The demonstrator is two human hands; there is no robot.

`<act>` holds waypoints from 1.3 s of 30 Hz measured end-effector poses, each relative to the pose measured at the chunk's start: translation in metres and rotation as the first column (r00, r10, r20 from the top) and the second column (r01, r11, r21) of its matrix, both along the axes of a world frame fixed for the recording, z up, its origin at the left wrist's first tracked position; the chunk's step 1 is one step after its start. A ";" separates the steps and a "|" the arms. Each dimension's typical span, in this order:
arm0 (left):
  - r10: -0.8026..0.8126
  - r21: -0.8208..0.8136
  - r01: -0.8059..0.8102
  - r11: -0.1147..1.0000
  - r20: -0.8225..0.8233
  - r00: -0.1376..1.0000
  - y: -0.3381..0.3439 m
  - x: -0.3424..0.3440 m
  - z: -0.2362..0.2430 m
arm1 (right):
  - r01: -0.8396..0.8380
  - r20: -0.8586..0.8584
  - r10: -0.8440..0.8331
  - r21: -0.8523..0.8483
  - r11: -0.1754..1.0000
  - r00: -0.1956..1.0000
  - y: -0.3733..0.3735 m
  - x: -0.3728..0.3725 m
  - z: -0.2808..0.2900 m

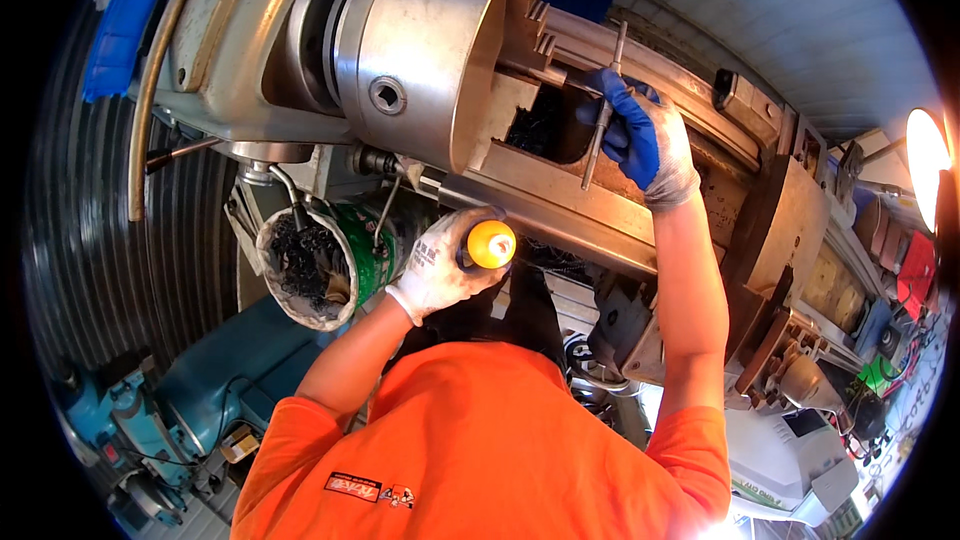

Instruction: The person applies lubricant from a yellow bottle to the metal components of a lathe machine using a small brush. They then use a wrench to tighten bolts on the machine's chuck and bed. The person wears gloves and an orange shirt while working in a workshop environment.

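Note:
My right hand (645, 135), in a white glove with blue-coated fingers, is closed around the middle of a tap wrench (596, 152), a thin metal cross bar. From the hand, a slim metal rod (545, 72) runs left toward the jaws (525, 10) of a large lathe chuck (415, 50). Whether rod and wrench join is hidden by my fingers. Lower left, in front of the lathe bed, my left hand (445, 265) in a similar glove is wrapped around a dark object with a rounded orange-yellow top (491, 244), possibly a bottle.
A green bucket (372, 240) of dark metal shavings stands under the headstock, left of my left hand. The lathe bed (560, 205) stretches right to the carriage (775, 230). A lit lamp (926, 155) is at the far right. Teal machinery (215, 380) sits lower left.

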State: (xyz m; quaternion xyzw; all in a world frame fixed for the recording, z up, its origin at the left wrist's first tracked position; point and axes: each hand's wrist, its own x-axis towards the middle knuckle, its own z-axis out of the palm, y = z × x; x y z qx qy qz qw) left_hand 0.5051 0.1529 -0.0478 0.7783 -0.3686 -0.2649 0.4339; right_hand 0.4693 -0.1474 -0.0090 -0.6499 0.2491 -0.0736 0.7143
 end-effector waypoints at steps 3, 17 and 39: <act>-0.023 -0.020 0.024 1.000 0.059 0.998 0.001 -0.001 -0.002 | 0.105 -0.176 -0.120 -0.094 0.990 0.977 0.009 0.008 0.002; -0.017 -0.041 0.020 0.999 0.069 0.997 0.003 -0.005 0.004 | -0.082 0.129 0.085 -0.027 0.996 0.988 0.000 -0.008 -0.012; -0.008 -0.066 0.014 0.998 0.093 0.996 0.005 -0.006 -0.002 | -0.189 -0.158 0.153 -0.958 0.215 0.976 -0.007 0.005 -0.012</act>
